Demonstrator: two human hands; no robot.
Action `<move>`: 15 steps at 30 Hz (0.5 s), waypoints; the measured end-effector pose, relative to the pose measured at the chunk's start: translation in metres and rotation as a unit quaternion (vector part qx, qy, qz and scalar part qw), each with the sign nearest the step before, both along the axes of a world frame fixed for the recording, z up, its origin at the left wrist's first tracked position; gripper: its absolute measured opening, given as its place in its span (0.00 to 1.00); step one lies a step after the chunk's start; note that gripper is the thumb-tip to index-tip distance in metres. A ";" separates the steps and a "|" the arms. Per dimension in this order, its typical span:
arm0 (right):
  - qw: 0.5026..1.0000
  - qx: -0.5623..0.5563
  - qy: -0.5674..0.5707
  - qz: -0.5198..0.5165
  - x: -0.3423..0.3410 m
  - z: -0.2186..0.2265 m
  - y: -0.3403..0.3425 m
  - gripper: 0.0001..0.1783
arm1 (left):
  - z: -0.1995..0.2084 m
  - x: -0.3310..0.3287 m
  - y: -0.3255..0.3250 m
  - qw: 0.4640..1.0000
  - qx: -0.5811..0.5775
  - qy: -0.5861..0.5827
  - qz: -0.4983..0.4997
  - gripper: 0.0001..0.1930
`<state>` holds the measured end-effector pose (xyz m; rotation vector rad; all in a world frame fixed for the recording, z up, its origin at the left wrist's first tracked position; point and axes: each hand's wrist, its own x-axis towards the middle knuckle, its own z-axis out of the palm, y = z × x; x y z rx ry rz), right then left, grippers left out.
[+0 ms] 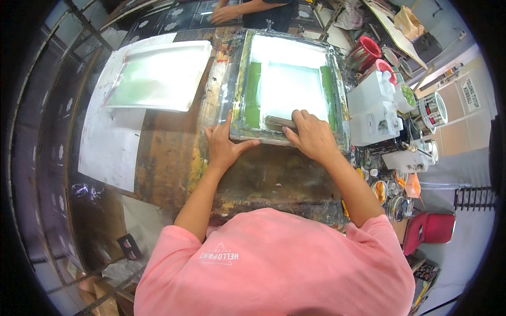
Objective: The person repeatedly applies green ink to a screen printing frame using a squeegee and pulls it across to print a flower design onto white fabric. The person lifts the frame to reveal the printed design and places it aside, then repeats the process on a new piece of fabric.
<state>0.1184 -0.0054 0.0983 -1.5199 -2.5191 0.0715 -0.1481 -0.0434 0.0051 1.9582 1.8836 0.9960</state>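
Note:
A screen printing frame (238,110) lies flat on the stained table in front of me. Its mesh has green borders round a pale, bright middle. My right hand (312,134) is closed round a squeegee (279,121), which rests near the frame's front edge; the fingers partly cover its right end. At the near left corner of the frame, my left hand (226,146) touches the wood with fingers spread, thumb along the front edge and index finger up the left side. On the left, a whitish sheet with a green tint (158,76) lies over white paper (113,145).
Along the right stand white plastic jugs (371,113), red-stained buckets (363,52) and several paint cans (432,110). Smaller jars (399,208) and a red chair (432,229) are nearer me. Another person's hand (224,14) is beyond the table's far side. Metal racks (39,105) line the left.

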 end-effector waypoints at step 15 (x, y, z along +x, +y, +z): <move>0.928 0.367 0.057 -0.005 -0.010 0.136 0.076 0.18 | 0.088 0.022 0.042 0.987 0.088 -0.122 -0.049 0.56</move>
